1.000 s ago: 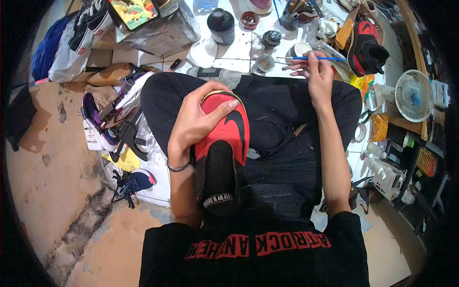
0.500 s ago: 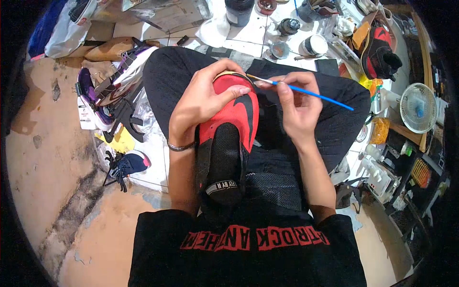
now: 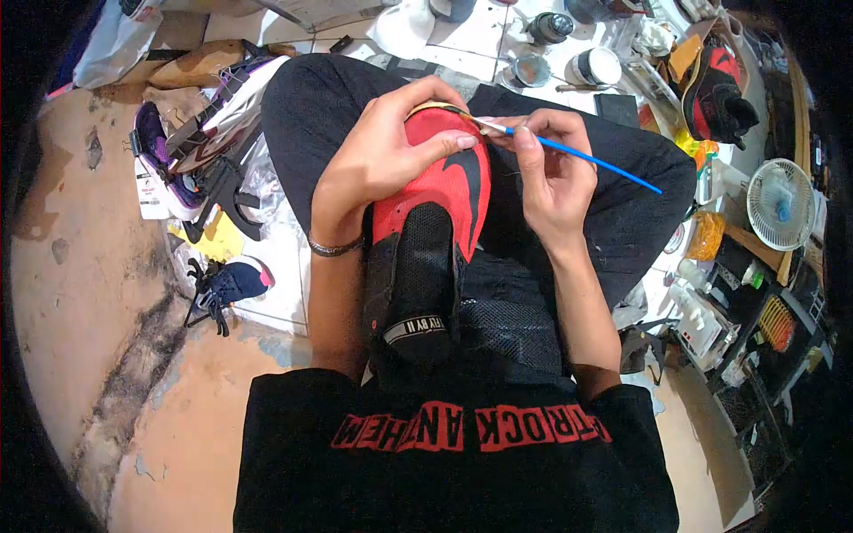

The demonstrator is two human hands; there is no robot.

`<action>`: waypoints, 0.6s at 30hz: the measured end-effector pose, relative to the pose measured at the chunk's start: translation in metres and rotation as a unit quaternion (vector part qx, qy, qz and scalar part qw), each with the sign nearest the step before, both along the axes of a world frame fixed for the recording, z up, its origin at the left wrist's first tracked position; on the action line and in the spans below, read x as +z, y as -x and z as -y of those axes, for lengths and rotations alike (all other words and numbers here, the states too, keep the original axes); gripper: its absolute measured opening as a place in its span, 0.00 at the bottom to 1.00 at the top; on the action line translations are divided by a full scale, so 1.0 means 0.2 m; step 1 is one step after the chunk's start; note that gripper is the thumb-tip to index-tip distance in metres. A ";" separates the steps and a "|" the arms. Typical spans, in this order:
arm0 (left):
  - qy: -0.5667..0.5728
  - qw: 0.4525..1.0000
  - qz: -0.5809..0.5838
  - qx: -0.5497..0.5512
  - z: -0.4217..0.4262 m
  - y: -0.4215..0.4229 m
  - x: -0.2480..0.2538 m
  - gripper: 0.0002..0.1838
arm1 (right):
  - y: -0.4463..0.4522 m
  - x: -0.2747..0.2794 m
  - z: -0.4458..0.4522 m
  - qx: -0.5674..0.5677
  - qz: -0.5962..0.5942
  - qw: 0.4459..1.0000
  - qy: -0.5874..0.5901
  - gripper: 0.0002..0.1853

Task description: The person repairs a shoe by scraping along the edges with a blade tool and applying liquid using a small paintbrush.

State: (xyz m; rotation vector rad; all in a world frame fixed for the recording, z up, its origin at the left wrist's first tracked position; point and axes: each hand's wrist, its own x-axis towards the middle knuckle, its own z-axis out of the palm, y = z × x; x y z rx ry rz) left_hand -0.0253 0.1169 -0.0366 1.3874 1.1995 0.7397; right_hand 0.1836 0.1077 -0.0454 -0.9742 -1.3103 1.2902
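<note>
A red and black sneaker [image 3: 425, 200] lies over my lap with its toe pointing away from me. My left hand [image 3: 391, 155] wraps around the toe from the left, thumb on the red upper and fingers over the front edge. Between the thumb and fingers of my right hand [image 3: 558, 169] is a thin paintbrush [image 3: 586, 158] with a blue handle. The brush tip meets the yellowish edge at the front right of the toe. A black swoosh marks the sneaker's right side, and the tongue label reads "FLY BY II".
Open jars [image 3: 593, 67] and dark pots [image 3: 551, 28] stand on the white tiles ahead. Other shoes lie left, including a navy one [image 3: 233, 282]. A second red and black sneaker [image 3: 718, 96] and a small fan [image 3: 780, 202] are at right.
The brush tip has shifted slightly along the toe edge, and my right hand has come a little nearer the sneaker. The whole view has tilted slightly.
</note>
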 end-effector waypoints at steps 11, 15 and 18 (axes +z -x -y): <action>0.001 1.000 -0.001 -0.004 0.00 0.00 0.00 0.16 | -0.01 0.02 -0.01 0.003 0.108 0.993 -0.040 0.07; 0.004 1.000 0.002 -0.002 -0.01 0.00 -0.01 0.15 | 0.00 0.04 -0.01 -0.002 0.149 0.987 -0.061 0.07; 0.013 1.000 0.003 -0.003 -0.01 0.00 0.01 0.15 | 0.00 0.06 -0.03 0.008 0.208 0.971 -0.113 0.06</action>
